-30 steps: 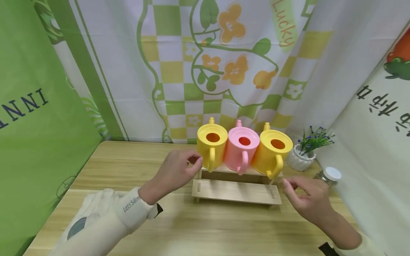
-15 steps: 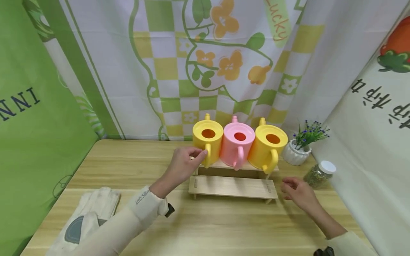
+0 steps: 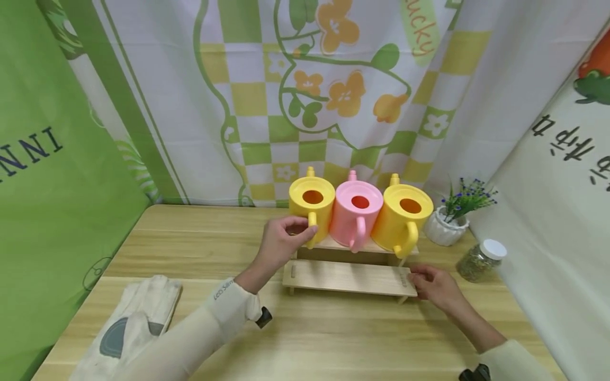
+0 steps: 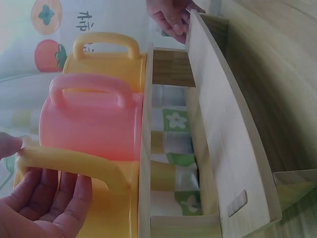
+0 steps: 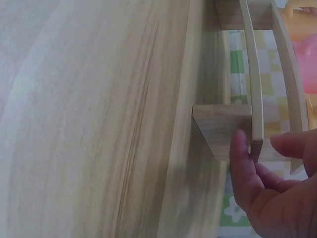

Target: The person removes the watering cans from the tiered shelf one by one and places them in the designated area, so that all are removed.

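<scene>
Two yellow watering cans and a pink watering can stand in a row on the upper tier of a two-step wooden shelf. My left hand holds the handle of the left yellow watering can; in the left wrist view its fingers curl behind that handle. At the shelf's lower right end is my right hand, with the thumb above the board and the fingers at the end leg, as the right wrist view shows. The right yellow watering can touches neither hand.
A white pot with a flowering plant stands behind the shelf's right end. In front of it is a white-lidded glass jar. A pair of pale work gloves lies at the left. Curtains hang behind the table.
My left hand has moved right from beside the left yellow watering can onto its handle. My right hand has come left to the lower board's end. The cans look unmoved on the shelf.
</scene>
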`<action>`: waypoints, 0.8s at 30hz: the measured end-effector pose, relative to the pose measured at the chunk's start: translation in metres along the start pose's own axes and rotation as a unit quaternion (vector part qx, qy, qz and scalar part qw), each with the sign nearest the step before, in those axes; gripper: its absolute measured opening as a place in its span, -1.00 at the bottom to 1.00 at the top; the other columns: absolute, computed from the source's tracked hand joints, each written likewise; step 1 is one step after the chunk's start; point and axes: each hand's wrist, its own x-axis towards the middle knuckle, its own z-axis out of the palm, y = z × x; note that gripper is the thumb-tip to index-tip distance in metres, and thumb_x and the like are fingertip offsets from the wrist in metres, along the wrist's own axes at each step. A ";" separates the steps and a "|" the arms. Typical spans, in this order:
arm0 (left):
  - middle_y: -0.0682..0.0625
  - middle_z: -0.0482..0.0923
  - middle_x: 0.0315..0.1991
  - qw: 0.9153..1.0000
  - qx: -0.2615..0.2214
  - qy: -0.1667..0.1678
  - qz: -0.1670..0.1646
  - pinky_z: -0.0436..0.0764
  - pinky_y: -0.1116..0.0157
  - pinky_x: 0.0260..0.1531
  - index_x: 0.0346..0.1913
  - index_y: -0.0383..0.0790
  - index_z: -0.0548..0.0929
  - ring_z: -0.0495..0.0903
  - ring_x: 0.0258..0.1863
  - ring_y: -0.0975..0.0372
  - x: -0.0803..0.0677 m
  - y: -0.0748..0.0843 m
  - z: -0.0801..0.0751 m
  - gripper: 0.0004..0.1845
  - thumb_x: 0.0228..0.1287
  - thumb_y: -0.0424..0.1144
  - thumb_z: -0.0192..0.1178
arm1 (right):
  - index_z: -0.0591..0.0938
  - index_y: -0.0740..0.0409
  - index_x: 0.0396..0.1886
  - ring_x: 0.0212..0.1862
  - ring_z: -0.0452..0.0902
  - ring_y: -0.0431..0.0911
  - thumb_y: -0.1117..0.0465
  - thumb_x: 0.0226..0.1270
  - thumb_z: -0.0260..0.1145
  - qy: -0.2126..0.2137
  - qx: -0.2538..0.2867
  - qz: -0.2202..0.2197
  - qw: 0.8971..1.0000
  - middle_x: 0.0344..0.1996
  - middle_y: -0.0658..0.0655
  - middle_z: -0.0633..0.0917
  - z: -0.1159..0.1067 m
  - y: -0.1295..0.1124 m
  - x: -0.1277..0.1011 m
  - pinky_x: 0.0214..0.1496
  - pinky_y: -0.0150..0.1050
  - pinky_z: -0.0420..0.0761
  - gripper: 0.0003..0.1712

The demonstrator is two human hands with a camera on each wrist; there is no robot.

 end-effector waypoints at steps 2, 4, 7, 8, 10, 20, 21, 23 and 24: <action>-0.21 0.78 -0.24 1.000 0.000 0.000 -0.003 0.66 0.44 -0.40 -0.15 -0.36 0.78 0.70 -0.32 0.29 0.000 0.000 0.000 -0.77 0.18 -0.28 0.43 | 0.38 0.61 0.28 -0.33 0.65 -0.25 0.22 0.52 0.18 -0.002 0.015 0.004 1.000 -0.10 0.38 0.69 0.001 0.000 0.000 -0.23 -0.25 0.77 -0.43; -0.20 0.78 -0.24 1.000 0.001 0.001 -0.009 0.66 0.44 -0.42 -0.16 -0.35 0.78 0.69 -0.32 0.28 -0.001 0.001 0.000 -0.77 0.16 -0.28 0.44 | 0.36 0.63 0.29 -0.34 0.66 -0.26 0.23 0.51 0.18 -0.007 0.031 0.007 0.999 -0.14 0.31 0.69 0.001 0.000 0.000 -0.23 -0.24 0.77 -0.42; -0.21 0.78 -0.24 1.000 0.004 0.006 -0.017 0.65 0.43 -0.42 -0.17 -0.34 0.79 0.69 -0.30 0.24 -0.001 0.003 0.001 -0.76 0.14 -0.28 0.45 | 0.34 0.62 0.31 -0.33 0.65 -0.28 0.23 0.50 0.19 -0.008 0.042 0.015 0.999 -0.16 0.24 0.69 0.002 0.000 0.001 -0.23 -0.26 0.77 -0.40; -0.21 0.78 -0.24 1.000 0.006 0.010 -0.017 0.65 0.43 -0.42 -0.17 -0.35 0.79 0.69 -0.30 0.24 0.000 0.002 0.001 -0.76 0.13 -0.28 0.46 | 0.34 0.62 0.32 -0.32 0.64 -0.29 0.22 0.50 0.20 -0.007 0.042 0.017 0.999 -0.16 0.22 0.69 0.002 0.001 0.001 -0.23 -0.28 0.76 -0.39; -0.21 0.78 -0.26 1.000 0.011 0.017 -0.016 0.66 0.43 -0.42 -0.19 -0.34 0.79 0.69 -0.31 0.23 0.001 0.003 0.002 -0.77 0.12 -0.27 0.46 | 0.35 0.60 0.32 -0.32 0.62 -0.32 0.21 0.49 0.23 -0.004 0.040 0.021 0.999 -0.16 0.20 0.70 0.002 0.001 0.001 -0.23 -0.33 0.74 -0.38; -0.14 0.80 -0.28 0.999 0.032 0.014 -0.010 0.61 0.44 -0.43 -0.18 -0.29 0.82 0.62 -0.39 0.32 0.002 0.003 0.007 -0.76 0.20 -0.18 0.42 | 0.32 0.58 0.35 -0.28 0.62 -0.38 0.21 0.48 0.24 -0.013 0.050 0.023 0.998 -0.08 0.22 0.71 0.001 0.005 0.003 -0.21 -0.39 0.72 -0.35; -0.14 0.80 -0.27 0.999 0.035 0.012 -0.009 0.61 0.44 -0.42 -0.17 -0.29 0.82 0.63 -0.38 0.32 0.002 0.003 0.007 -0.76 0.21 -0.17 0.41 | 0.32 0.58 0.35 -0.28 0.62 -0.37 0.21 0.48 0.24 -0.013 0.049 0.024 0.998 -0.08 0.21 0.71 0.001 0.005 0.004 -0.21 -0.39 0.72 -0.35; -0.14 0.80 -0.26 0.999 0.044 0.012 -0.007 0.62 0.45 -0.41 -0.17 -0.30 0.81 0.64 -0.36 0.31 0.002 0.004 0.007 -0.75 0.23 -0.17 0.40 | 0.32 0.58 0.35 -0.29 0.62 -0.37 0.21 0.48 0.24 -0.013 0.047 0.027 0.998 -0.10 0.18 0.72 0.000 0.006 0.004 -0.22 -0.39 0.71 -0.36; -0.14 0.80 -0.26 0.999 0.050 0.013 -0.006 0.63 0.45 -0.41 -0.16 -0.30 0.81 0.65 -0.35 0.31 0.001 0.004 0.007 -0.75 0.23 -0.17 0.40 | 0.32 0.58 0.35 -0.28 0.62 -0.37 0.21 0.48 0.24 -0.014 0.046 0.028 0.998 -0.11 0.17 0.72 0.000 0.006 0.004 -0.22 -0.39 0.71 -0.35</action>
